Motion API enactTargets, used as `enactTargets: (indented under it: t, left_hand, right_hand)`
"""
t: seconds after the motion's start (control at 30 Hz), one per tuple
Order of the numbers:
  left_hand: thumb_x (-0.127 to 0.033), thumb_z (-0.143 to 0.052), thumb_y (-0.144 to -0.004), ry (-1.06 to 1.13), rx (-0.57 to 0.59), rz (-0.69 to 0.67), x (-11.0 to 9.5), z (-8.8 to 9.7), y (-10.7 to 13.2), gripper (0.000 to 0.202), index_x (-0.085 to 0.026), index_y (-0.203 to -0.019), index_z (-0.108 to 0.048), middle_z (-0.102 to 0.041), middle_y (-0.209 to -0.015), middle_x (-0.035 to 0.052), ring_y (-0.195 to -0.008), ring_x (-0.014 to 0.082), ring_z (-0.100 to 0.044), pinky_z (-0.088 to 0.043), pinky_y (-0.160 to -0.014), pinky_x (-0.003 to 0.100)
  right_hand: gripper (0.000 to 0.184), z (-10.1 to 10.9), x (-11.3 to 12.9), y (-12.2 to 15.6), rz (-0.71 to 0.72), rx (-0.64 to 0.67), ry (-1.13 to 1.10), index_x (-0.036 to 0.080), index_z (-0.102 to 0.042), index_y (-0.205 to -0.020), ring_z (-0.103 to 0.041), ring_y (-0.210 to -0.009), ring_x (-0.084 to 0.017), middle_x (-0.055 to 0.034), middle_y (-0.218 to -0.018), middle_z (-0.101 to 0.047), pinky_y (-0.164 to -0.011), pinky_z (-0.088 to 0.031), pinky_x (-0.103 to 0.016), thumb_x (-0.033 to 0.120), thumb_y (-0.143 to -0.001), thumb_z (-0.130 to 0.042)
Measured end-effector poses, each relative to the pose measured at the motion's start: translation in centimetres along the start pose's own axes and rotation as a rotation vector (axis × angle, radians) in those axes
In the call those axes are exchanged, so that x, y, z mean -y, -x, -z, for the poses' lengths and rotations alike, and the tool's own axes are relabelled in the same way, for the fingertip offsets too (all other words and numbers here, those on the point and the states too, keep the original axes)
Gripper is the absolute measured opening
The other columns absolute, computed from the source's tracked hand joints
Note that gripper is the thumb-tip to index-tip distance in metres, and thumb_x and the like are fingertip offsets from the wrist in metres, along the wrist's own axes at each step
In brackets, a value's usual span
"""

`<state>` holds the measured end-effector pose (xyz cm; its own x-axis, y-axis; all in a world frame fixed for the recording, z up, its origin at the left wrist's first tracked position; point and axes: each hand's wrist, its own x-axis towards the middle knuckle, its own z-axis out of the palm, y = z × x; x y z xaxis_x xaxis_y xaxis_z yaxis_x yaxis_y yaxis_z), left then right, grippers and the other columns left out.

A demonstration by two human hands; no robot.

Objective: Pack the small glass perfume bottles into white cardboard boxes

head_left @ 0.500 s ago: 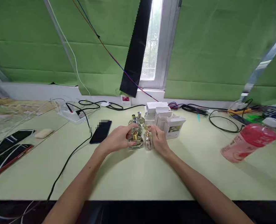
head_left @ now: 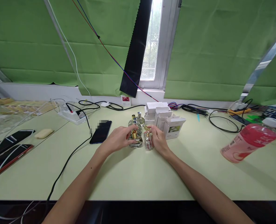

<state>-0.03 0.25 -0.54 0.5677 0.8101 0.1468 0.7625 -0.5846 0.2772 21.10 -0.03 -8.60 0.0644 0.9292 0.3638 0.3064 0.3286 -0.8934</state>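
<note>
Several clear glass perfume bottles stand clustered near the middle of the table. My left hand (head_left: 119,137) curls around the front round perfume bottle (head_left: 137,143), which has a gold top; its thumb is in front and its fingers behind. My right hand (head_left: 160,140) closes against the right side of a small narrow perfume bottle (head_left: 148,142) with a gold neck. A small gold piece (head_left: 146,128) shows at the right fingertips. Behind the left fingers are silver-topped bottles, one of them a round bottle (head_left: 140,119) farther back.
Small white boxes (head_left: 172,128) stand just behind my right hand. A dark phone (head_left: 101,132) lies left, beside a black cable (head_left: 70,155). A pink drink bottle (head_left: 248,141) leans at the right. Phones (head_left: 8,155), a cream case (head_left: 44,133) and a power strip (head_left: 72,115) occupy the left side.
The front round bottle has shifted slightly back and left with my left hand. My right hand stays almost where it was beside the small bottle.
</note>
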Motion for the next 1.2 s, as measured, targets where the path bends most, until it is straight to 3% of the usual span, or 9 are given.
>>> enactTargets:
  t: [0.27,0.67,0.9,1.2]
  left_hand:
    - [-0.031,-0.069,-0.085,0.002,0.018,0.0,0.5,0.05,-0.01,0.024,-0.023,-0.107,-0.062,-0.05,-0.063,-0.0061,-0.059,0.0149,-0.049,-0.025,-0.056,0.025]
    - [-0.029,-0.065,-0.087,0.03,0.025,-0.026,0.53,0.19,0.07,0.028,-0.024,-0.115,-0.061,-0.05,-0.062,-0.0062,-0.059,0.0153,-0.049,-0.027,-0.057,0.024]
    - [-0.03,-0.062,-0.089,0.033,0.023,-0.045,0.44,0.28,0.04,0.024,-0.024,-0.112,-0.064,-0.051,-0.061,-0.0057,-0.057,0.0146,-0.049,-0.029,-0.059,0.024]
    - [-0.034,-0.063,-0.087,0.022,-0.001,-0.026,-0.01,0.57,0.19,0.027,-0.023,-0.112,-0.066,-0.053,-0.059,-0.0053,-0.055,0.0148,-0.05,-0.029,-0.057,0.025]
  right_hand:
    - [0.055,-0.11,-0.05,-0.04,0.036,-0.019,0.03,0.018,-0.069,-0.109,-0.071,-0.086,-0.022,-0.0076,-0.092,-0.077,-0.082,-0.049,-0.033,0.056,-0.104,-0.029]
    - [0.054,-0.12,-0.23,-0.05,0.031,-0.024,0.027,0.019,-0.07,-0.106,-0.07,-0.086,-0.022,-0.0068,-0.09,-0.077,-0.084,-0.048,-0.034,0.055,-0.104,-0.03]
    - [0.054,-0.21,-0.22,-0.07,0.042,-0.038,0.044,0.018,-0.069,-0.104,-0.07,-0.083,-0.022,-0.0066,-0.089,-0.077,-0.079,-0.049,-0.033,0.054,-0.104,-0.029]
    - [0.054,-0.13,-0.14,0.02,0.008,-0.025,0.023,0.021,-0.068,-0.103,-0.067,-0.064,-0.02,-0.0063,-0.09,-0.076,-0.056,-0.048,-0.03,0.058,-0.103,-0.029]
